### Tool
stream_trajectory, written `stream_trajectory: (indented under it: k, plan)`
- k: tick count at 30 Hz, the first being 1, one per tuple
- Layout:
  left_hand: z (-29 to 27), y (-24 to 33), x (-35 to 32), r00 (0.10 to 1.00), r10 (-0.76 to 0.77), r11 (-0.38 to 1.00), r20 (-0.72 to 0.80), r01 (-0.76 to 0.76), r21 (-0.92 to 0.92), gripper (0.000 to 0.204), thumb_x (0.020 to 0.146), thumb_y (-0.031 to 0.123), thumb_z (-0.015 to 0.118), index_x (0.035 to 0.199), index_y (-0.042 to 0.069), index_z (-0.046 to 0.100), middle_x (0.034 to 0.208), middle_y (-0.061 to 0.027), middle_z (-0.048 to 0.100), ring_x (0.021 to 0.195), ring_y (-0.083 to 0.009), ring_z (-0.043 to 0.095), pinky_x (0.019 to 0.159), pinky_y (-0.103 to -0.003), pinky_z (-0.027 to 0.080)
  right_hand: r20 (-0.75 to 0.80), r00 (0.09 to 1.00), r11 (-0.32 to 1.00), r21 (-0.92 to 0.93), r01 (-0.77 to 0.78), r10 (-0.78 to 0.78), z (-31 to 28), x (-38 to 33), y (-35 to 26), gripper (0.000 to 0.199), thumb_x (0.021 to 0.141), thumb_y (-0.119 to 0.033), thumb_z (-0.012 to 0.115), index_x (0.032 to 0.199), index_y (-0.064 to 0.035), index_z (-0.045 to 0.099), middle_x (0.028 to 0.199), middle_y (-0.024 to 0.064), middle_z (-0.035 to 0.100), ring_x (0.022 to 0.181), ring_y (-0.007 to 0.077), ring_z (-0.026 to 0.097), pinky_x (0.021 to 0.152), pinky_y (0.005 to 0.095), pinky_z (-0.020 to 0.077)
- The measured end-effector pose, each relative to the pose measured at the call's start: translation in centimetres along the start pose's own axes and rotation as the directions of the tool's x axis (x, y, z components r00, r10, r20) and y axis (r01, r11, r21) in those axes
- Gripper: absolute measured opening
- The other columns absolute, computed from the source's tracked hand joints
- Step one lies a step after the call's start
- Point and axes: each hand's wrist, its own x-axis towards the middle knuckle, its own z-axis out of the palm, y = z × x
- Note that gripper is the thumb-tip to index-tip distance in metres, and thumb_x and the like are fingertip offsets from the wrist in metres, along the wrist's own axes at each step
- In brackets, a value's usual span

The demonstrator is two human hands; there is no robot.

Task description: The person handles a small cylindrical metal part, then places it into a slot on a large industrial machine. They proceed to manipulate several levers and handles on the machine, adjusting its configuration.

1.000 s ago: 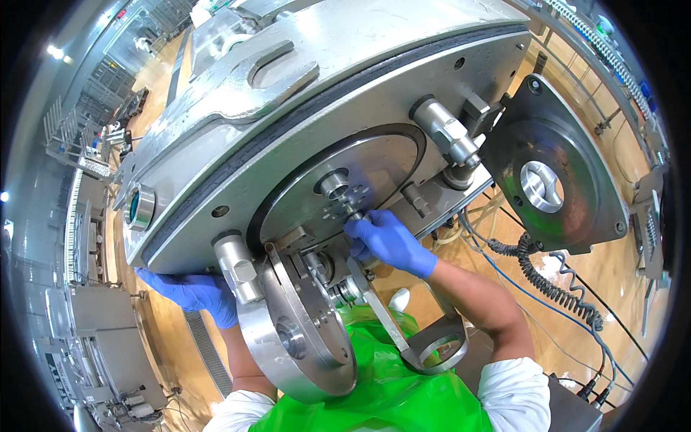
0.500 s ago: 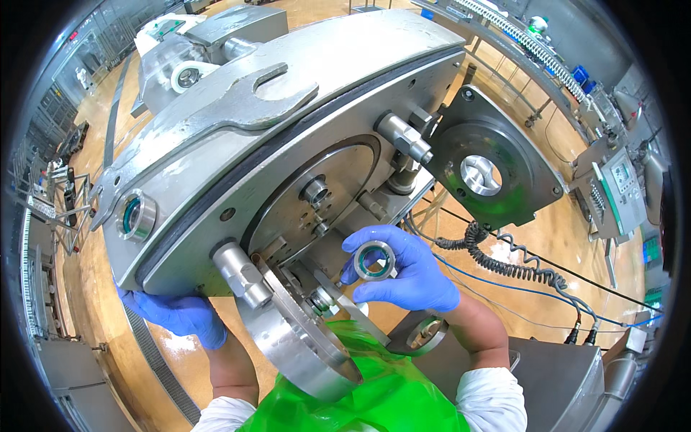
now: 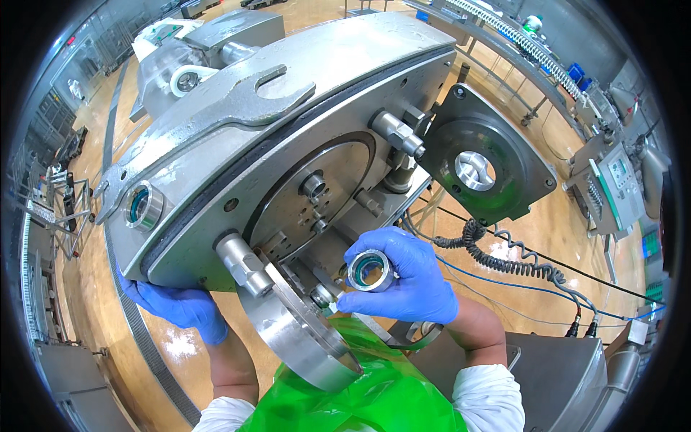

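Note:
In blue gloves, my right hand [image 3: 410, 284] holds a short metal ring [image 3: 371, 271] with a teal seal inside, pinched between thumb and fingers. The ring is tilted and its bore shows. It is in front of the machine's open face, close to a round metal disc-shaped part [image 3: 302, 335] that swings out on a hinge. My left hand [image 3: 176, 308] is curled round the lower left corner of the steel machine housing [image 3: 209, 253], its fingertips partly hidden behind it. A similar teal-lined ring [image 3: 144, 205] stands on top of the housing, near a large open-ended spanner [image 3: 216, 119].
A dark square plate [image 3: 479, 155] with a round hole hangs open at the right. Coiled cables [image 3: 518, 266] run below it. A round recessed face [image 3: 313, 191] with a central hub sits between two protruding metal bolts. A control panel [image 3: 619, 180] stands far right.
My right hand has turned the ring, so its outer side shows more, and has lowered it slightly. My left hand stays at the housing corner. The view has shifted a little.

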Motion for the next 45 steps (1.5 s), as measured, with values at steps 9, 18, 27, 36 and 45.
stream_trajectory:
  k: [9, 18, 27, 36, 45]
  plan:
    - [-0.1, 0.0, 0.0, 1.0, 0.005, 1.0, 0.011, -0.005, 0.027, 0.05, 0.096, 0.026, 0.033, 0.136, -0.005, 0.036, 0.134, -0.0174, 0.041, 0.125, -0.0266, 0.041, 0.107, -0.04, 0.03, -0.021, 0.996, 0.995, 0.031, 0.091, -0.091, -0.1, -0.4, 0.8, 0.054, 0.058, -0.042, 0.088, 0.092, -0.0073, 0.064, 0.08, 0.0061, 0.065, 0.074, 0.0257, 0.062, 0.069, 0.0347, 0.0486]
    - [0.0, 0.3, -0.1, 0.999, -0.039, 0.999, 0.018, 0.039, -0.012, 0.05, 0.097, 0.027, 0.031, 0.136, -0.004, 0.036, 0.135, -0.0173, 0.041, 0.125, -0.027, 0.041, 0.107, -0.04, 0.031, -0.059, 0.987, 0.985, 0.076, 0.155, -0.15, -0.1, -1.1, 1.2, 0.06, 0.054, -0.045, 0.089, 0.094, -0.008, 0.064, 0.084, 0.0054, 0.066, 0.081, 0.0251, 0.063, 0.075, 0.0344, 0.049]
    - [-0.6, -0.7, -0.4, 0.999, -0.025, 0.998, -0.047, 0.028, 0.058, 0.051, 0.097, 0.029, 0.033, 0.136, -0.003, 0.037, 0.134, -0.0167, 0.042, 0.124, -0.0274, 0.041, 0.107, -0.041, 0.031, -0.116, 0.976, 0.95, 0.233, 0.207, -0.184, -1.0, -2.4, 2.1, 0.074, 0.056, -0.059, 0.081, 0.098, -0.0018, 0.063, 0.081, 0.0028, 0.068, 0.079, 0.0186, 0.065, 0.091, 0.042, 0.0448]
    - [-1.2, -0.9, -0.4, 0.995, -0.071, 0.994, -0.07, 0.076, 0.073, 0.053, 0.096, 0.031, 0.035, 0.136, -0.004, 0.037, 0.135, -0.0179, 0.041, 0.124, -0.028, 0.042, 0.106, -0.041, 0.032, -0.18, 0.951, 0.913, 0.281, 0.294, -0.251, -1.0, -2.6, 3.1, 0.059, 0.076, -0.05, 0.072, 0.102, 0.0016, 0.061, 0.078, 0.007, 0.07, 0.077, 0.0188, 0.066, 0.096, 0.0468, 0.0391]
    - [-1.2, -0.8, -0.4, 0.995, -0.047, 0.991, -0.084, 0.057, 0.121, 0.057, 0.096, 0.032, 0.036, 0.139, -0.006, 0.033, 0.141, -0.0211, 0.038, 0.128, -0.0312, 0.039, 0.109, -0.042, 0.03, -0.211, 0.938, 0.904, 0.277, 0.327, -0.275, -1.0, -2.2, 3.4, 0.034, 0.083, -0.032, 0.062, 0.096, -0.0015, 0.062, 0.077, 0.0069, 0.069, 0.081, 0.0236, 0.066, 0.095, 0.0486, 0.0395]
